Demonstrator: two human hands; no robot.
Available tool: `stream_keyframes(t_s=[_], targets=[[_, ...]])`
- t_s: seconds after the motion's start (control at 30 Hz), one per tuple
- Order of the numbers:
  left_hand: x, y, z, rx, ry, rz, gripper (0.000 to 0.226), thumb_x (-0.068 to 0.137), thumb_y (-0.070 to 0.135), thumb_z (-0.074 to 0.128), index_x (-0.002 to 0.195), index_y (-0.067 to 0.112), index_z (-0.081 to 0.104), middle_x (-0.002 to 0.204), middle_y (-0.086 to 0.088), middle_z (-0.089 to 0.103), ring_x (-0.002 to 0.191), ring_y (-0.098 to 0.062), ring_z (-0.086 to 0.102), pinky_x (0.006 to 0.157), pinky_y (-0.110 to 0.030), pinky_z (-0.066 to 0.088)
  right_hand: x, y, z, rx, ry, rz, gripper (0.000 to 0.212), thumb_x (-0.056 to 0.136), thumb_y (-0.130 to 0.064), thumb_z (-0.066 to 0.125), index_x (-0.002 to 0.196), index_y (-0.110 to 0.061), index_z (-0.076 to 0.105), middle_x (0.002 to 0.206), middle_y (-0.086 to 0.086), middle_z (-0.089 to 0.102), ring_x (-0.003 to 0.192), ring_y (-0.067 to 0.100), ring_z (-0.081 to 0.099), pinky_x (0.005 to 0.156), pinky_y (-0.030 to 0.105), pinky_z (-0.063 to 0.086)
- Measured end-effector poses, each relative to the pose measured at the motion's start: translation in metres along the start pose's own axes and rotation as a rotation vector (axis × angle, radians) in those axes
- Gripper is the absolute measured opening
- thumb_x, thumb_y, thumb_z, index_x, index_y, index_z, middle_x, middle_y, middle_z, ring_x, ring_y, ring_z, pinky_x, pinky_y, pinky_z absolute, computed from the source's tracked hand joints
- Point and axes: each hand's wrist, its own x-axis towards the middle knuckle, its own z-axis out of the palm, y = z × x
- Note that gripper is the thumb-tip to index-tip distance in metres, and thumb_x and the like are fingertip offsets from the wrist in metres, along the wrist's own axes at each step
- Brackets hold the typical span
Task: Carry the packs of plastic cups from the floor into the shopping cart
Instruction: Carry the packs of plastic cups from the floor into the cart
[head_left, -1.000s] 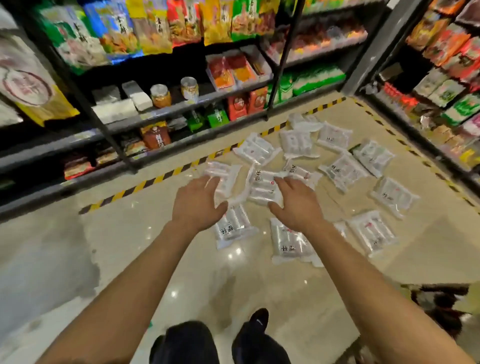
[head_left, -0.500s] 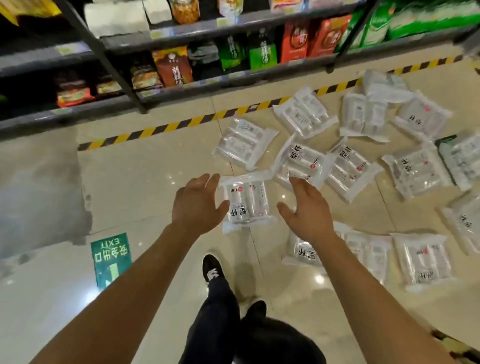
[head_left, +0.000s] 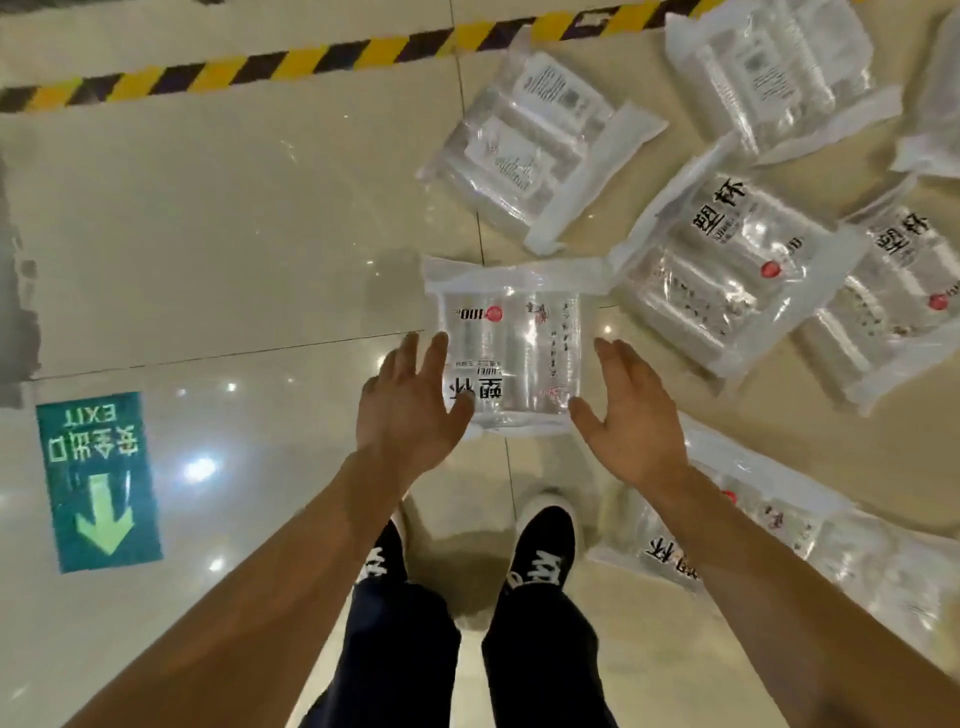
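The person is bending over the floor (head_left: 208, 234) and reaching down with both arms. The left hand (head_left: 410, 415) and the right hand (head_left: 631, 421) are apart, one at each side of a pack (head_left: 519, 332), with fingers straight and palms turned toward each other. I think the hands are placed so because the pack is wide and soft, and a squeeze from two sides will lift it more safely than a pinch. The left thumb is lying over the near corner of the pack; if the right hand is already touching it, I cannot tell. Nothing is gripped yet.

The pack is lying flat on the floor, just in front of the shoes (head_left: 540, 545). More packs (head_left: 722, 260) are lying scattered to the right, some overlapping, so much of the task is remaining. The cart is not showing from here.

The floor is of glossy pale tiles that are reflecting the lamps. A yellow-black tape (head_left: 260, 67) is running along the far side, and a green exit sticker (head_left: 98, 478) is sitting on the left.
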Motion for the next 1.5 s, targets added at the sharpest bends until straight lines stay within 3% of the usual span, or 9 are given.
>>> stream_keyframes(t_s=[0.27,0.47,0.6,0.77,0.87,1.03,1.17,1.27,1.5], targets=[[0.093,-0.049,0.118,-0.157,-0.016,-0.161,0.081,0.094,0.057,0.042,0.155,0.027,-0.001,0.159,-0.02,0.016,0.137,-0.041,0.036,0.101,-0.052,0.041,0.097,0.069,0.103,0.258,-0.046,0.205,0.085,0.093,-0.05,0.053,0.155,-0.027,-0.001,0.161,0.012,0.013,0.145,0.032,0.022,0.114,0.049,0.028],[0.116,-0.046,0.132,-0.376,-0.075,-0.13,0.084,0.096,0.054,0.044,0.155,0.027,-0.009,0.155,-0.02,0.025,0.127,-0.04,0.048,0.097,-0.046,0.043,0.115,0.067,0.133,0.516,-0.012,0.235,0.087,0.094,-0.034,0.059,0.155,-0.027,-0.003,0.16,0.007,0.019,0.144,0.024,0.025,0.109,0.028,0.025],[0.094,-0.037,0.095,-0.41,-0.026,-0.128,0.082,0.097,0.051,0.044,0.155,0.027,-0.008,0.154,-0.018,0.026,0.124,-0.039,0.051,0.094,-0.045,0.045,0.094,0.047,0.1,0.533,0.018,0.21,0.089,0.092,-0.035,0.062,0.154,-0.03,-0.001,0.159,0.003,0.022,0.143,0.021,0.027,0.114,0.035,0.028],[0.044,-0.02,-0.018,-0.383,0.094,-0.062,0.081,0.096,0.051,0.044,0.155,0.025,-0.005,0.152,-0.02,0.028,0.125,-0.04,0.049,0.093,-0.047,0.045,0.061,-0.009,-0.004,0.526,0.09,0.131,0.086,0.094,-0.036,0.06,0.155,-0.025,0.002,0.162,-0.005,0.011,0.147,0.012,0.012,0.117,0.029,0.016],[0.006,-0.003,-0.116,-0.39,0.201,-0.037,0.077,0.097,0.052,0.043,0.156,0.024,0.002,0.148,-0.018,0.034,0.122,-0.039,0.052,0.089,-0.045,0.047,0.034,-0.061,-0.097,0.587,0.148,0.112,0.081,0.094,-0.041,0.059,0.155,-0.031,0.006,0.162,-0.009,0.013,0.147,0.013,0.017,0.118,0.034,0.02],[-0.077,0.028,-0.303,-0.356,0.383,-0.001,0.076,0.09,0.063,0.03,0.155,0.027,0.011,0.141,-0.013,0.046,0.115,-0.033,0.056,0.086,-0.043,0.048,-0.031,-0.161,-0.273,0.575,0.24,0.046,0.077,0.094,-0.047,0.055,0.155,-0.031,0.01,0.159,-0.005,0.023,0.145,0.017,0.024,0.108,0.027,0.022],[-0.155,0.048,-0.452,-0.339,0.524,-0.032,0.072,0.093,0.064,0.03,0.154,0.03,0.014,0.146,-0.007,0.043,0.128,-0.028,0.046,0.101,-0.045,0.04,-0.098,-0.246,-0.413,0.545,0.314,-0.048,0.075,0.095,-0.05,0.052,0.155,-0.027,0.014,0.157,-0.003,0.03,0.143,0.017,0.03,0.109,0.029,0.025],[-0.222,0.053,-0.548,-0.438,0.581,-0.03,0.071,0.094,0.058,0.04,0.154,0.033,0.013,0.151,-0.007,0.035,0.133,-0.027,0.04,0.103,-0.042,0.038,-0.149,-0.315,-0.5,0.513,0.366,-0.162,0.074,0.095,-0.049,0.051,0.155,-0.024,0.016,0.154,0.0,0.035,0.141,0.02,0.034,0.111,0.036,0.029],[-0.363,0.003,-0.694,-0.487,0.74,-0.101,0.075,0.094,0.053,0.048,0.155,0.033,0.01,0.144,-0.011,0.039,0.127,-0.03,0.045,0.097,-0.041,0.039,-0.245,-0.467,-0.603,0.408,0.381,-0.411,0.077,0.092,-0.059,0.048,0.154,-0.025,0.017,0.146,0.001,0.046,0.13,0.024,0.047,0.098,0.035,0.039]])
